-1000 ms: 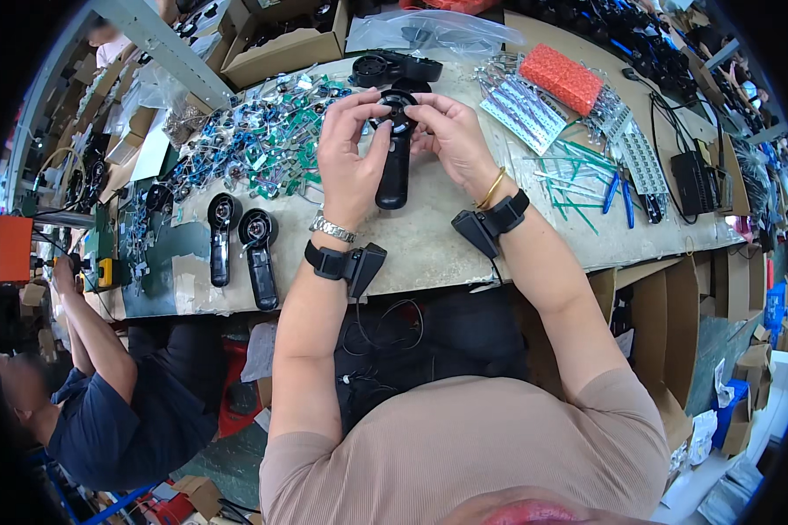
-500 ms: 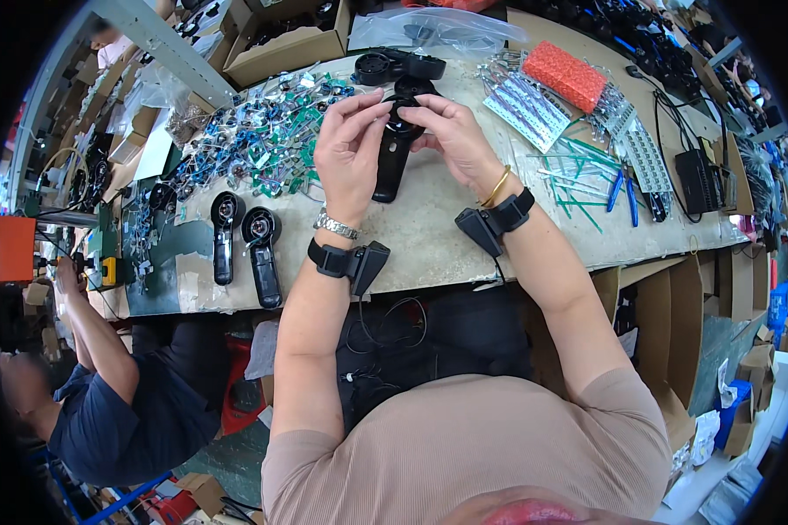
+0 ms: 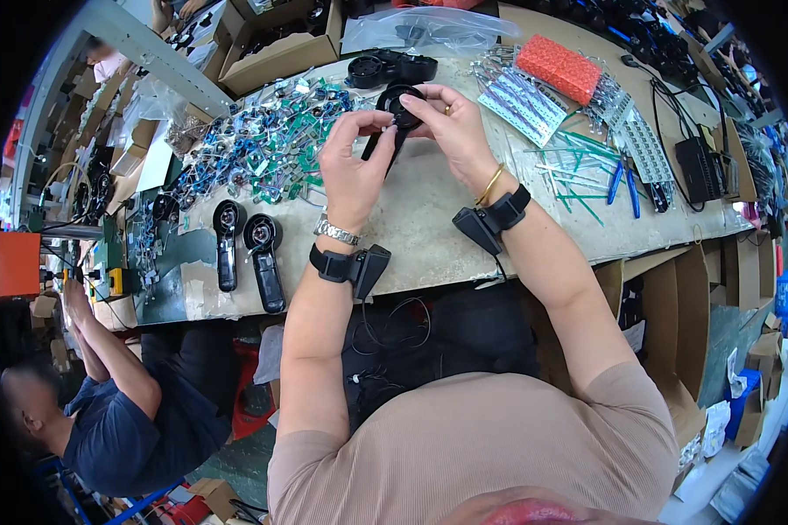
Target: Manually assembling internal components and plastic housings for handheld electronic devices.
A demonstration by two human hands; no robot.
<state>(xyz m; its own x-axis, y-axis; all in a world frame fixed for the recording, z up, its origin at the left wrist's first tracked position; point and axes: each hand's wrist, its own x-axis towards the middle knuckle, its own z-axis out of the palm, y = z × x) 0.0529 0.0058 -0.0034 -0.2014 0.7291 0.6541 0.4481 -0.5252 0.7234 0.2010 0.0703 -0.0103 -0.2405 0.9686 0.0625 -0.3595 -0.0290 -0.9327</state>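
Note:
A black handheld fan casing point(image 3: 400, 103), with a round head and a long handle, is held up over the table between my two hands. My right hand point(image 3: 451, 131) grips its round head, thumb on the inner face and fingers behind. At the neck, my left hand point(image 3: 355, 166) closes thumb and fingertips on the casing; any small part between them is too hidden to tell. My left fingers cover much of the handle. Two more black fan casings, one point(image 3: 228, 245) beside the other point(image 3: 263, 262), lie at the left front. Another pair of black round-headed casings point(image 3: 392, 70) lies just beyond my hands.
A heap of wired green circuit boards point(image 3: 271, 144) spreads left of my hands. At right lie a red bubble-wrapped block point(image 3: 559, 68), silver part strips point(image 3: 524, 105), green and white sticks point(image 3: 578, 171) and blue-handled pliers point(image 3: 623, 184). A co-worker point(image 3: 140, 420) sits at left.
The fan casing has tilted, with its round head now more exposed and its handle more covered. My left hand has shifted slightly down from the head to the neck.

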